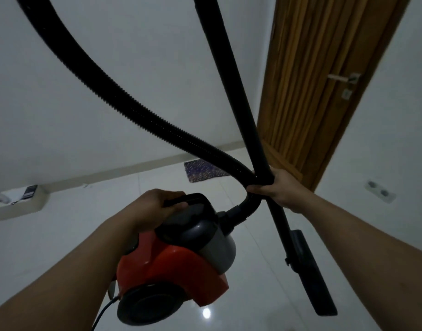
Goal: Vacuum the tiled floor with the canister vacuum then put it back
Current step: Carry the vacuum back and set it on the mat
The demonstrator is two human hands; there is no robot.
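A red and grey canister vacuum [179, 263] hangs in the air above the white tiled floor [257, 297]. My left hand [155, 206] is shut on its black carry handle. My right hand [276, 187] grips the straight black wand [231, 91] and the ribbed black hose [124, 91] together where they cross. The hose loops up out of the top of the frame and back down into the vacuum's front. The flat floor head [310, 271] hangs at the wand's lower end, off the floor. A black power cord [105, 311] trails from the vacuum's rear.
A wooden door [319, 87] with a metal handle stands at the right. A patterned mat [203, 172] lies by the far wall. A low white box [16, 204] sits at the left wall. A wall socket [379, 194] is at the right.
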